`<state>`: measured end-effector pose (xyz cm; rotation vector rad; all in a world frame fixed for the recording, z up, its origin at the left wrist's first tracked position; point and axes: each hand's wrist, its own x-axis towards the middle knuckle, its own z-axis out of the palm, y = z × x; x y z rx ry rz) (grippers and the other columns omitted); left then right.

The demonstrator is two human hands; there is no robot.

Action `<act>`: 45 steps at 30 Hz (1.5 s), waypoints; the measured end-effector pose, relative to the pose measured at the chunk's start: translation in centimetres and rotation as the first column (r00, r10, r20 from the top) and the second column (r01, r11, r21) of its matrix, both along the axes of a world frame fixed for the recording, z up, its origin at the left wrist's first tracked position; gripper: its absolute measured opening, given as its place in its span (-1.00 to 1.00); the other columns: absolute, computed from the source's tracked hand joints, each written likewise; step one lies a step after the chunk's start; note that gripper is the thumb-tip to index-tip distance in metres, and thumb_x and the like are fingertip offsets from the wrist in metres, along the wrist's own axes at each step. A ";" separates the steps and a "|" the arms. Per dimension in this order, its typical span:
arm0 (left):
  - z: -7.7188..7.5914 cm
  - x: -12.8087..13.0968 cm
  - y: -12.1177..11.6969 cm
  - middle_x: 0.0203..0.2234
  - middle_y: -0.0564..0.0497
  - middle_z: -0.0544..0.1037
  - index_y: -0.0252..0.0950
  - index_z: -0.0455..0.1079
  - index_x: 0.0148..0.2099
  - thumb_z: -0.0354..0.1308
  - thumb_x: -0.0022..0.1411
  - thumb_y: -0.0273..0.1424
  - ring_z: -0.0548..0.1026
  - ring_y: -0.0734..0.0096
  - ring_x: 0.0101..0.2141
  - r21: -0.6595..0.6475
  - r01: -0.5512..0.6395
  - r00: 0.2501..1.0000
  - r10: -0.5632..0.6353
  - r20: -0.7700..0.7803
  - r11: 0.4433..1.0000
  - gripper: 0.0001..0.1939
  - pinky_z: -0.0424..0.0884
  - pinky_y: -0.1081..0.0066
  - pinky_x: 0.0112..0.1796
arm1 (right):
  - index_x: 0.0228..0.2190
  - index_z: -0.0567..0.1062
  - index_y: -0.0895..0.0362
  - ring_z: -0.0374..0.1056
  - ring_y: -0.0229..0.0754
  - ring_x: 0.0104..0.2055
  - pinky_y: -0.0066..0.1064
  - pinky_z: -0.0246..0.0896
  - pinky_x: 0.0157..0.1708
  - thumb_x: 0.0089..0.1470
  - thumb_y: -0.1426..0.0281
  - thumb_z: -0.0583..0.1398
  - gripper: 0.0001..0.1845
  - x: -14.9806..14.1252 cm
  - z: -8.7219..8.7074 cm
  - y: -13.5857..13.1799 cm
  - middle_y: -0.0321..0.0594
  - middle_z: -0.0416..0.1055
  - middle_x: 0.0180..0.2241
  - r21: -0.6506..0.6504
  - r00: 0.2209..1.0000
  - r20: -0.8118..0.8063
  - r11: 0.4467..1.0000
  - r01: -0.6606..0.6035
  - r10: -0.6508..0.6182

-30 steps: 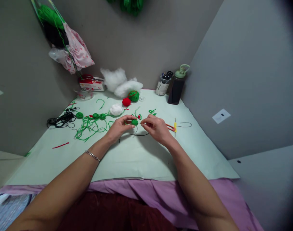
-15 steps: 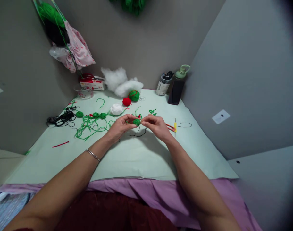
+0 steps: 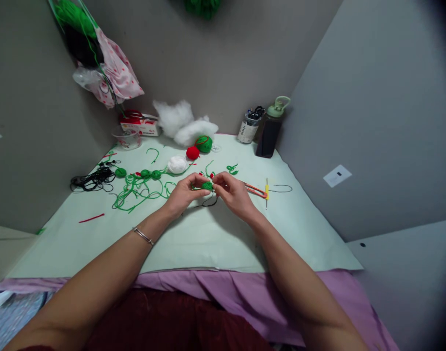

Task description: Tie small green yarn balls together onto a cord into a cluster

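My left hand (image 3: 185, 194) is closed round a small green crocheted piece (image 3: 207, 185), held just above the table between thumb and fingers. My right hand (image 3: 233, 192) meets the piece's right side, its thumb and fingertips pinched together. Whatever lies in that pinch is too small to make out. Below the piece dangles a dark strand of yarn (image 3: 209, 204), curling between the two hands. Small red-and-white bits (image 3: 212, 175) show just beyond the fingertips. To the right of my right hand lie an orange tool (image 3: 257, 190) and a yellow-handled crochet hook (image 3: 267, 192).
White (image 3: 176, 165), red (image 3: 192, 153) and green yarn balls (image 3: 204, 144) stand before white stuffing (image 3: 195, 131). Loose green yarn (image 3: 138, 195) and black yarn (image 3: 93, 179) spread leftward. A bottle (image 3: 270, 131), pen holder (image 3: 248, 129) and clear bowl (image 3: 129, 140) line the back.
My right hand has shifted slightly left, closer against the green piece. The dangling dark strand has swung left with it, and more of the orange tool shows.
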<state>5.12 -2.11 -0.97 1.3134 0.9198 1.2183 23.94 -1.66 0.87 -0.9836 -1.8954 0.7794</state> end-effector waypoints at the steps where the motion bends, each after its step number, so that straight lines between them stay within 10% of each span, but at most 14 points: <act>1: -0.1 0.1 0.0 -0.30 0.05 0.57 -0.25 0.48 -0.21 0.44 -0.04 -0.37 0.49 0.34 -0.22 0.002 -0.001 1.000 0.001 -0.009 1.000 -0.68 0.41 0.29 -0.13 | -0.27 0.42 0.11 0.30 -0.27 -0.39 -0.44 0.19 -0.35 0.22 0.38 0.16 -0.94 -0.1 -0.1 -0.1 -0.30 0.41 -0.40 0.050 1.000 0.027 0.999 -0.006 0.005; 9: -1.0 0.7 -0.1 -0.32 0.03 0.53 -0.24 0.47 -0.25 0.33 0.00 -0.43 0.48 0.32 -0.24 0.131 -0.058 0.976 0.084 -0.201 0.990 -0.79 0.40 0.23 -0.11 | -0.28 0.52 0.09 0.37 -0.23 -0.33 -0.44 0.13 -0.37 0.30 0.41 0.10 -0.82 0.0 -0.6 -0.1 -0.18 0.51 -0.28 0.305 0.938 0.334 0.952 -0.014 -0.094; 13: -1.3 0.4 0.1 -0.30 0.03 0.47 -0.23 0.47 -0.25 0.29 0.01 -0.46 0.43 0.32 -0.26 0.242 -0.109 0.926 0.187 -0.327 0.964 -0.81 0.37 0.25 -0.15 | -0.29 0.46 0.08 0.44 -0.25 -0.37 -0.45 0.24 -0.43 0.29 0.24 0.17 -0.82 0.1 0.8 -0.3 -0.18 0.50 -0.24 0.098 0.995 -0.096 0.995 0.000 0.010; 17: -1.3 -0.6 0.6 -0.29 0.03 0.43 -0.22 0.45 -0.24 0.27 0.05 -0.45 0.39 0.34 -0.29 0.306 -0.124 0.873 0.250 -0.418 0.944 -0.83 0.34 0.27 -0.19 | -0.30 0.33 0.05 0.43 -0.25 -0.52 -0.48 0.25 -0.57 0.23 0.05 0.21 -0.66 2.1 2.7 0.2 -0.36 0.43 -0.49 -0.229 0.866 -0.499 0.959 -0.168 0.033; 24: -0.7 -1.1 0.7 -0.31 0.07 0.49 -0.21 0.37 -0.22 0.27 0.08 -0.43 0.37 0.38 -0.33 0.251 -0.188 0.844 0.287 -0.453 0.950 -0.80 0.29 0.33 -0.25 | -0.40 0.30 0.07 0.19 -0.42 -0.59 -0.61 0.20 -0.55 0.13 0.18 0.34 -0.65 5.2 4.3 1.7 -0.51 0.08 -0.62 -0.235 0.607 -0.773 0.972 -0.008 -0.182; 31: 0.2 -0.9 0.4 -0.46 0.12 0.42 -0.18 0.47 -0.04 0.31 0.15 -0.17 0.30 0.51 -0.56 -0.019 -0.094 0.985 0.091 -0.146 0.995 -0.64 0.25 0.40 -0.46 | -0.34 0.33 0.07 0.16 -0.42 -0.60 -0.60 0.02 -0.67 0.06 0.25 0.34 -0.71 4.7 3.7 1.8 -0.48 0.19 -0.57 -0.316 0.657 -0.711 0.948 0.020 -0.251; 36: 0.5 -1.4 0.4 -0.37 0.02 0.53 -0.16 0.53 0.07 0.35 0.11 -0.28 0.52 0.35 -0.36 -0.072 0.038 0.984 -0.050 -0.173 0.997 -0.56 0.39 0.34 -0.29 | -0.33 0.33 0.08 0.09 -0.46 -0.65 -0.60 -0.09 -0.72 0.06 0.21 0.34 -0.68 5.2 3.6 2.2 -0.47 0.31 -0.52 -0.301 0.651 -0.699 0.947 0.109 -0.297; 45: -1.2 -1.3 0.5 -0.12 0.00 0.57 -0.13 0.47 0.06 0.29 0.03 -0.49 0.48 0.37 -0.29 0.242 -0.044 0.907 0.140 -0.397 0.969 -0.50 0.42 0.30 -0.15 | -0.33 0.35 0.03 0.12 -0.39 -0.59 -0.54 0.05 -0.63 0.06 0.07 0.34 -0.63 5.4 4.5 1.1 -0.45 0.30 -0.54 -0.179 0.681 -0.716 0.983 0.033 -0.153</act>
